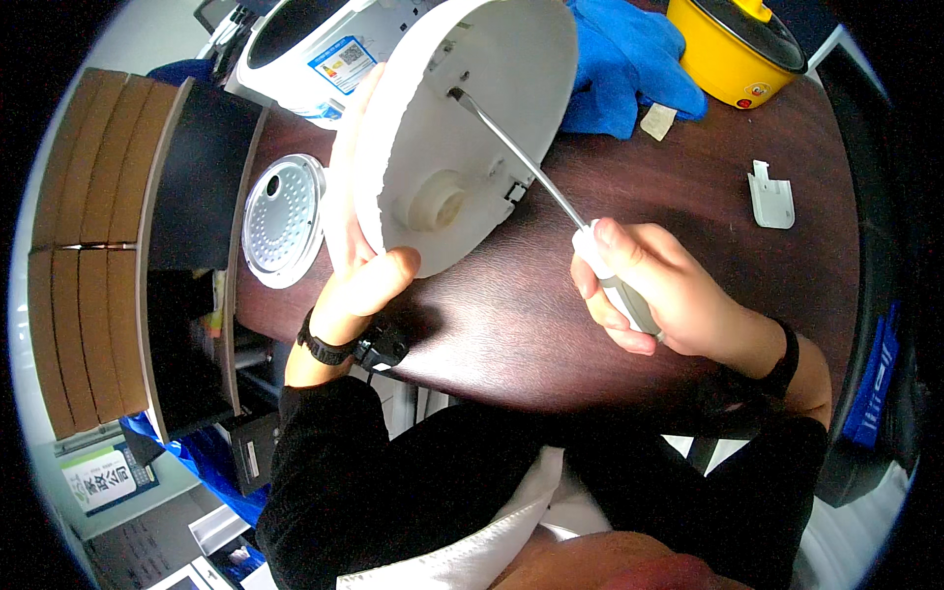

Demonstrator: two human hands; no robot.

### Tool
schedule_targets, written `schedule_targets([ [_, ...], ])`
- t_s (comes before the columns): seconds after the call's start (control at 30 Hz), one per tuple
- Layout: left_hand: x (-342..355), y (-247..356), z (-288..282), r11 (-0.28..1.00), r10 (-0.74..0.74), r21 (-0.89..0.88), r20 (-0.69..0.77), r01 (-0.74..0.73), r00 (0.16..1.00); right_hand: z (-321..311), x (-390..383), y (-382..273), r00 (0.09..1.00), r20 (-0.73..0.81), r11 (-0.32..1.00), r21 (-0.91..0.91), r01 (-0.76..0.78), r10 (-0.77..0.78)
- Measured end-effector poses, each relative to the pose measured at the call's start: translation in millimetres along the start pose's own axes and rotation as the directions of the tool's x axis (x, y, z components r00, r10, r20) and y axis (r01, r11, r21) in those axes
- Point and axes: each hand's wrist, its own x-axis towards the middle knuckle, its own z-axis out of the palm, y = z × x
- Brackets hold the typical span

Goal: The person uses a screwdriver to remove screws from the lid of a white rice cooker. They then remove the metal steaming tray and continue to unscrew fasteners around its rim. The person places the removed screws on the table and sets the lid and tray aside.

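My left hand grips the rim of a round white plastic appliance lid, tilted up so that its hollow inside faces me. A short round stub and small fittings show on that inner face. In my right hand is a screwdriver with a long metal shaft and a white and grey handle. Its tip meets a dark slot near the upper left of the lid's inside; whether a screw sits there is hidden. My left fingers are mostly out of sight behind the lid.
Behind the lid stands a white appliance body with a blue label. A perforated round inner plate lies left, near a shelf. Blue cloth, a yellow cooker and a small white plastic piece rest on the brown table.
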Motion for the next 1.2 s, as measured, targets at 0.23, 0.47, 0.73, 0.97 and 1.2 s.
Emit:
schedule_targets([
  [0.23,-20.0,-24.0,-18.6,0.981,-0.092,-0.187,-0.236,0.048,0.967,-10.9,8.7,-13.8,0.997,-0.075,0.987,-0.156,-0.036,0.024],
  [0.47,-3.7,-39.5,-28.0,0.910,-0.259,-0.405,-0.383,0.091,0.887,-50.8,-28.8,-8.3,0.924,-0.158,0.334,-0.942,-0.035,-0.349],
  [0.73,-1.1,-63.5,-46.6,0.773,-0.461,-0.591,-0.270,0.232,0.846,-92.1,-89.4,29.0,0.876,-0.422,0.111,-0.907,-0.407,-0.233],
  [0.97,-0.2,-77.1,-50.8,0.852,-0.474,-0.427,-0.387,0.301,0.791,-95.8,-109.1,35.1,0.843,-0.453,0.046,-0.886,-0.461,-0.290],
  [1.2,10.0,-44.1,-30.6,0.780,-0.472,-0.530,-0.149,0.333,0.869,-82.3,-104.3,21.4,0.812,-0.513,-0.051,-0.836,-0.546,-0.278],
])
